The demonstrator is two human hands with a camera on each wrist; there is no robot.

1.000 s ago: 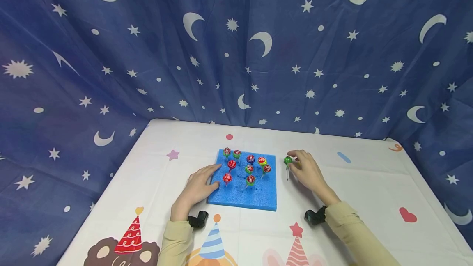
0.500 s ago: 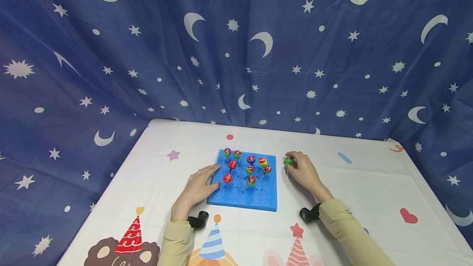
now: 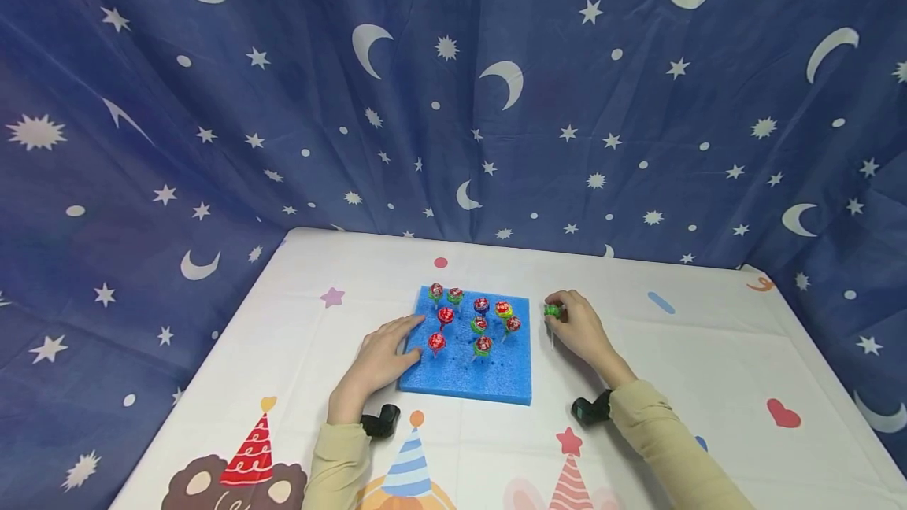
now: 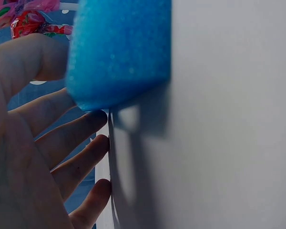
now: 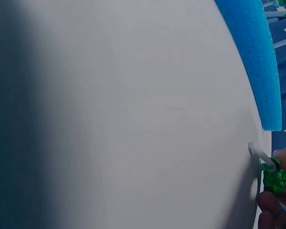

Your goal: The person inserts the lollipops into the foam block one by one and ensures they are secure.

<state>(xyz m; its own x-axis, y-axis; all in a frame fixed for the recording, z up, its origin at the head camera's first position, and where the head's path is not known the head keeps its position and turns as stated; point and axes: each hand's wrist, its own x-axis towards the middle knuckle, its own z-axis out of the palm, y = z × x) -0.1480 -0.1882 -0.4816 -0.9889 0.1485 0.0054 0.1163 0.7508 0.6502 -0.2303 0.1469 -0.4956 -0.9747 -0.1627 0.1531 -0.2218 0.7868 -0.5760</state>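
Note:
A blue foam block (image 3: 460, 382) lies flat on the table, with several wrapped lollipops standing in it on their sticks, among them a red one (image 3: 436, 342) near its left side. My left hand (image 3: 379, 356) rests at the block's left edge; in the left wrist view its fairly straight fingers (image 4: 81, 157) lie beside the foam (image 4: 124, 47). To the right of the block, my right hand (image 3: 584, 333) pinches a green lollipop (image 5: 278, 180) by its wrapped head between thumb and fingers. Its white stick (image 5: 261, 153) points down toward the table.
A white tablecloth (image 3: 298, 305) printed with party hats, a heart and other shapes covers the table. Behind it hangs a dark blue curtain (image 3: 425, 148) with moons and stars. A black wrist camera (image 3: 383, 421) sits under my left wrist, another (image 3: 591, 408) under the right.
My right hand has shifted slightly left, and its fingers have closed round the green lollipop's head. The left hand and the foam block have stayed in place.

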